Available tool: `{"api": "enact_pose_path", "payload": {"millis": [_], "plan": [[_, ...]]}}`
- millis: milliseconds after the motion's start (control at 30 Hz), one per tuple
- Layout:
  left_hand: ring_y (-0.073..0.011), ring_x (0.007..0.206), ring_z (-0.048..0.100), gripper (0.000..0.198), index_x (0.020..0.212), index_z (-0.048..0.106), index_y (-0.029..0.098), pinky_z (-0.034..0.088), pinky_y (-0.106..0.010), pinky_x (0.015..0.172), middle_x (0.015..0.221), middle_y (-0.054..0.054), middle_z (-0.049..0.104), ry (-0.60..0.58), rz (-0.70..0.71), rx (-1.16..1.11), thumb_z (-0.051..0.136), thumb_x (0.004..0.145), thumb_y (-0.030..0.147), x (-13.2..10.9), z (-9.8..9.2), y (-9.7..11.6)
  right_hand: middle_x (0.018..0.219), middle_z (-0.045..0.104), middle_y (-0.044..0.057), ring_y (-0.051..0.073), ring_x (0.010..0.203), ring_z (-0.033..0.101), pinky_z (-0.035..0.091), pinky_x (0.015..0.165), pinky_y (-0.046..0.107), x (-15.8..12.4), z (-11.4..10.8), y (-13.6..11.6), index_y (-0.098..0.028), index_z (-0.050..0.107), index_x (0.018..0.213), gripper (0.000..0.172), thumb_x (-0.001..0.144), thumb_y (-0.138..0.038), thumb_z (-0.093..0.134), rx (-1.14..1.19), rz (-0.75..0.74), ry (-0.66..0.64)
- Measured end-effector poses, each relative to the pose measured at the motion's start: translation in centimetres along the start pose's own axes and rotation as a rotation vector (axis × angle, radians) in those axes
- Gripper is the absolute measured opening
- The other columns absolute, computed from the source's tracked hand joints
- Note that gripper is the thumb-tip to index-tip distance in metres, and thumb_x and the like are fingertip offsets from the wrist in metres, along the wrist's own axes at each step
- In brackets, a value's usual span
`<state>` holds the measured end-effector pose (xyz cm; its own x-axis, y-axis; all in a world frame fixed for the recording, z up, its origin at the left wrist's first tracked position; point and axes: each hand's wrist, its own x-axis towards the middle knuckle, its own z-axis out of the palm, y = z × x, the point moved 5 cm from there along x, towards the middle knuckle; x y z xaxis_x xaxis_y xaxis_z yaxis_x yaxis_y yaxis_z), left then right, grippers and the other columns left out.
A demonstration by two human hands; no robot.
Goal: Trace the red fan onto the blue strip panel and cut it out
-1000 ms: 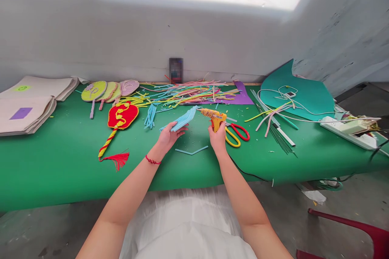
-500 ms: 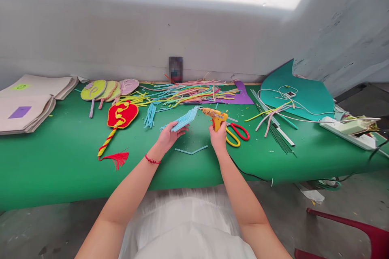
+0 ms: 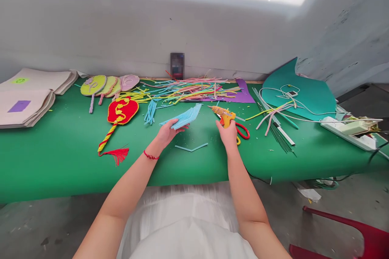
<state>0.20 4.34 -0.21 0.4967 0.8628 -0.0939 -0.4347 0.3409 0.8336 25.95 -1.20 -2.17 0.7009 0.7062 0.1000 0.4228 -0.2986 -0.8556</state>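
My left hand (image 3: 169,132) holds a flat panel of light blue pipe cleaners (image 3: 187,116), laid side by side and bent at an angle. In my right hand (image 3: 227,132) is a yellow hot glue gun (image 3: 224,115), its nozzle pointing left, a short gap away from the panel. A single bent blue pipe cleaner (image 3: 191,150) lies on the green table (image 3: 146,182) between my forearms. Red and yellow handled scissors (image 3: 243,130) lie partly hidden behind my right hand. A bundle of short blue pipe cleaners (image 3: 150,113) rests left of the panel.
A red and yellow fan (image 3: 123,111) with a tassel lies left, with several pale fans (image 3: 94,85) behind it. Loose coloured pipe cleaners (image 3: 194,91) spread along the back. A power strip (image 3: 346,131) with cables sits right; a red chair (image 3: 349,226) stands below.
My right hand has moved the glue gun right, away from the panel, covering more of the scissors. The left hand still holds the panel in nearly the same place.
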Motion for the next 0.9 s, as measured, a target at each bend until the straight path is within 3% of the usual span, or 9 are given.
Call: {"api": "enact_pose_path", "payload": {"millis": [100,233,400,467,567,667,833,900], "plan": [[-0.0253,0.080,0.066,0.026,0.087,0.074,0.010,0.048,-0.035,0.074,0.089,-0.013,0.073,-0.084,-0.072,0.118,0.058,0.079,0.030,-0.1,-0.1,0.1,0.097,0.055,0.010,0.028,0.092,0.054,0.042,0.084,0.044,1.6,-2.7,1.2,-0.020,0.051,0.091,0.044,0.064,-0.052,0.066,-0.191,-0.059,0.052],[-0.0282,0.085,0.065,0.023,0.079,0.074,0.012,0.048,-0.038,0.078,0.083,-0.013,0.073,-0.132,-0.228,0.297,0.059,0.079,0.029,-0.1,-1.2,-0.3,0.102,0.052,0.013,0.028,0.088,0.054,0.044,0.080,0.045,3.4,-5.9,3.2,-0.017,0.057,0.092,0.047,0.068,-0.057,0.063,-0.423,-0.041,0.058],[-0.0232,0.095,0.063,0.019,0.081,0.072,0.015,0.048,-0.034,0.089,0.093,-0.006,0.073,-0.001,-0.370,0.473,0.062,0.076,0.031,-0.2,-3.5,-0.6,0.106,0.052,0.018,0.034,0.101,0.050,0.042,0.083,0.045,4.1,-7.0,4.0,-0.013,0.061,0.102,0.058,0.072,-0.062,0.061,-0.655,-0.075,-0.029],[-0.0239,0.100,0.061,0.023,0.085,0.072,0.015,0.046,-0.034,0.092,0.100,-0.006,0.072,0.047,-0.398,0.566,0.063,0.076,0.033,-0.5,-3.8,-0.3,0.113,0.051,0.021,0.036,0.106,0.048,0.041,0.086,0.046,3.7,-6.9,3.8,-0.011,0.059,0.111,0.065,0.074,-0.064,0.059,-0.680,-0.088,-0.006],[-0.0249,0.102,0.060,0.026,0.083,0.072,0.016,0.044,-0.036,0.094,0.102,-0.006,0.072,0.040,-0.400,0.731,0.065,0.074,0.038,-0.8,-3.1,0.5,0.124,0.048,0.022,0.036,0.113,0.045,0.039,0.089,0.047,2.5,-6.8,3.2,-0.012,0.053,0.123,0.064,0.080,-0.060,0.054,-0.630,-0.133,0.098],[-0.0246,0.100,0.060,0.026,0.080,0.072,0.018,0.045,-0.036,0.093,0.101,-0.005,0.072,0.002,-0.350,0.824,0.067,0.070,0.042,-0.5,-1.7,1.6,0.123,0.050,0.019,0.033,0.114,0.046,0.039,0.091,0.046,1.0,-6.1,2.5,-0.015,0.056,0.121,0.049,0.085,-0.049,0.052,-0.523,-0.204,0.123],[-0.0212,0.090,0.061,0.022,0.075,0.072,0.017,0.046,-0.034,0.088,0.090,-0.004,0.072,-0.092,-0.321,0.860,0.069,0.069,0.038,3.0,0.3,2.1,0.118,0.053,0.015,0.031,0.113,0.049,0.029,0.103,0.054,-0.8,-5.8,1.2,-0.017,0.064,0.105,0.029,0.084,-0.034,0.053,-0.408,-0.349,0.253],[-0.0193,0.087,0.062,0.018,0.072,0.071,0.017,0.047,-0.032,0.086,0.086,-0.003,0.072,-0.095,-0.298,0.791,0.066,0.071,0.034,4.8,0.7,2.0,0.116,0.054,0.016,0.031,0.112,0.051,0.030,0.102,0.055,-1.3,-5.8,0.7,-0.017,0.065,0.103,0.027,0.083,-0.031,0.053,-0.357,-0.390,0.271]]}}
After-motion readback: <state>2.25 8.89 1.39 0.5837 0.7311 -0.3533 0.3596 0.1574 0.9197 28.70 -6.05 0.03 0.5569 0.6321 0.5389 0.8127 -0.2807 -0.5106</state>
